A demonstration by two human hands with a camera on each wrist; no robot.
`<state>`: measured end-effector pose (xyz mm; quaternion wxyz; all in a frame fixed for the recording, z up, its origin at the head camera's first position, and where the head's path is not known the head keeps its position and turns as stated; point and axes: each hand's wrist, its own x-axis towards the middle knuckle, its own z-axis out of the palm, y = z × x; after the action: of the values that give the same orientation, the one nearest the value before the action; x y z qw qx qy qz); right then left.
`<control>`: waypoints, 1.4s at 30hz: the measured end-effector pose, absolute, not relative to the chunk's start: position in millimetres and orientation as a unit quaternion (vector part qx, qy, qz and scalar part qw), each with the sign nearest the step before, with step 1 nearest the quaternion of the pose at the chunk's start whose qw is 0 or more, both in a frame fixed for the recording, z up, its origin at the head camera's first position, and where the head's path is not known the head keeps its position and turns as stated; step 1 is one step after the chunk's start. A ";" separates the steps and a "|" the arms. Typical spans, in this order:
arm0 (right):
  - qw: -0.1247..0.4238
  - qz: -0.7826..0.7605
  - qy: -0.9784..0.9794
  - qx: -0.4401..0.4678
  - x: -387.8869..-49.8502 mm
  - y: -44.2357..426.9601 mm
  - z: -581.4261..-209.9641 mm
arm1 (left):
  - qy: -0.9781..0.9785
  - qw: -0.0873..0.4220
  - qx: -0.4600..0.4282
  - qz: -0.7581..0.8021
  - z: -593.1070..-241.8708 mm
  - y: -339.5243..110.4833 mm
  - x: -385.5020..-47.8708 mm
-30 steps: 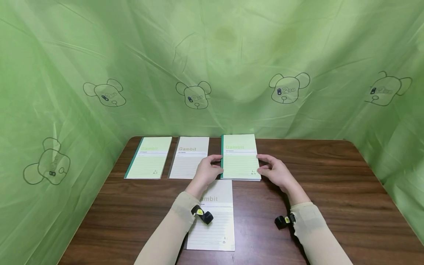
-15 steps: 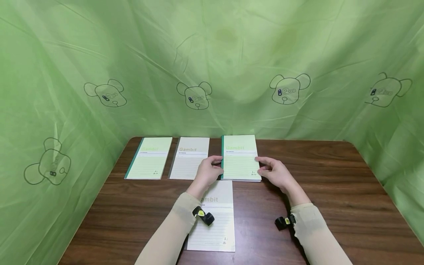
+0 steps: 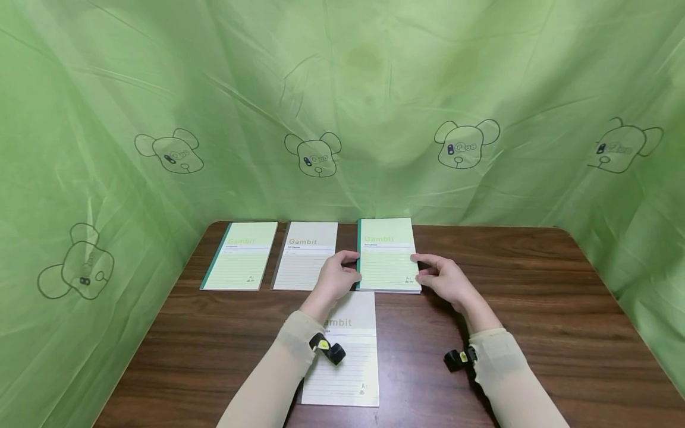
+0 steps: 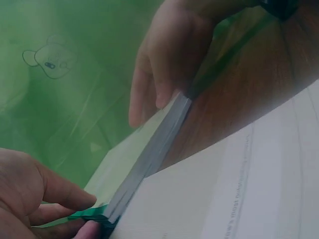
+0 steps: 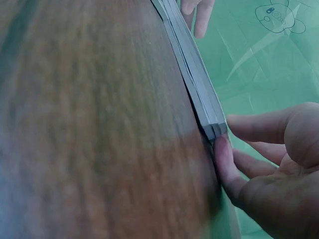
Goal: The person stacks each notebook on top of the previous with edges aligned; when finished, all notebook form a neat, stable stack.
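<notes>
A stack of notebooks (image 3: 387,261), with a pale green "Gambit" cover and green spine on top, lies flat at the table's back. My left hand (image 3: 334,277) touches its spine edge with fingers and thumb. On the opposite edge, the fingertips of my right hand (image 3: 446,280) rest near the front corner. In the right wrist view the thumb (image 5: 225,159) meets the layered page edges (image 5: 194,69), which sit slightly uneven. The left wrist view shows the left fingers (image 4: 65,191) at the green spine end. Beneath my left wrist lies a white notebook (image 3: 350,362), partly hidden.
Left of the stack, a grey-spined white notebook (image 3: 302,252) and a green-spined pale green notebook (image 3: 241,255) lie in a row on the brown wooden table (image 3: 514,285). Green cloth (image 3: 385,77) with bear-face outlines hangs behind and at both sides.
The right index fingertip has shifted slightly to the left over the stack's right edge. Otherwise the hands and notebooks stay almost where they were.
</notes>
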<state>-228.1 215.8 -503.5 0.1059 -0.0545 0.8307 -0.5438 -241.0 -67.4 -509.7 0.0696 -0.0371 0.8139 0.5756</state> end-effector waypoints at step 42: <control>0.151 -0.479 0.848 -0.172 -124.6 158.8 -471.8 | 0.904 0.057 0.064 0.420 -479.5 -184.6 -136.0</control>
<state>-124.6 158.8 -471.8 0.1506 -0.1717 0.8476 -0.4789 -136.0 -184.6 -479.5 0.0572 0.0642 0.9037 0.4195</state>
